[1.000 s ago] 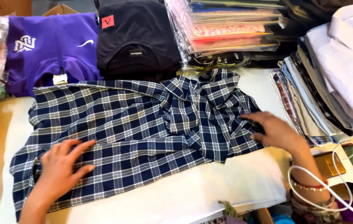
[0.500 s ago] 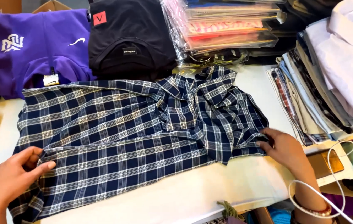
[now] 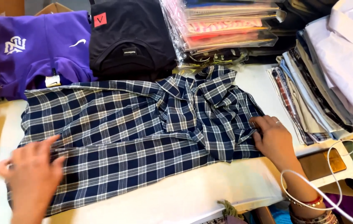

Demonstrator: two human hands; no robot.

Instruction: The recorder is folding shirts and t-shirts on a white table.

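Now your left hand (image 3: 33, 176) sits at the near left corner of the navy-and-white plaid shirt (image 3: 135, 132), having slid down and outward from where it lay flat on the lower panel a second ago. It is blurred with motion, so whether the fingers are pinching the hem or only pressing on it is hard to say — they look spread and loosely curled over the cloth. Your right hand (image 3: 274, 139) has barely moved: it rests at the shirt's right edge, fingers together and tucked against the bunched cloth by the collar end, palm down, apparently pinning rather than gripping.

The shirt itself lies across the white table (image 3: 193, 195), its body smoothed along a long horizontal fold, while the right third is rumpled where sleeve and collar pile up. With your left hand now out at the corner, the cloth is held at both ends — so the shirt looks stretched between your hands, and the crumpled right part is what remains untidy.

Behind it lie a purple sweatshirt (image 3: 39, 45) and a black folded garment (image 3: 131, 37), with bagged clothes (image 3: 226, 25) further back, a stack of folded shirts (image 3: 309, 95) to the right, and a white cable (image 3: 326, 186) looping over your right wrist.
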